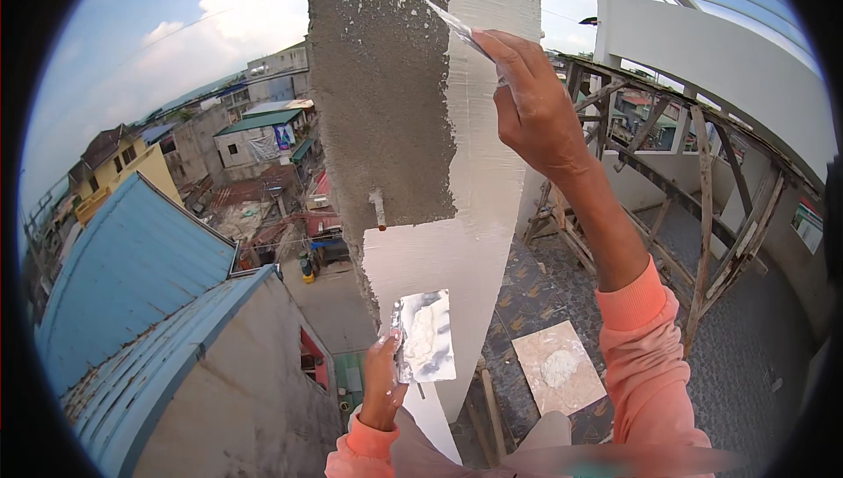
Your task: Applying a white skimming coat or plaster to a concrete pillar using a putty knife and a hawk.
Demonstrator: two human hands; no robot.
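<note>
In front of me rises a wall column, part bare grey cement (386, 109) and part coated in white putty (492, 153). My right hand (540, 100) is closed around a putty knife (452, 24), its blade slanting up-left to the border between grey and white near the top. Lower down, my left hand (383, 373) grips a shiny rectangular metal plate (444, 359) by its left edge. A smear of white putty (424, 330) lies on that plate. From the grey area juts a short pipe stub (378, 210), whitish with a rusty end.
On the dark patterned floor (522, 276) lies a square beige tile (527, 359) bearing a white putty mound (558, 368). Rough wooden scaffolding (702, 206) stands at right below a white wall (702, 39). A blue metal roof (140, 258) and other houses lie far below, left of the column.
</note>
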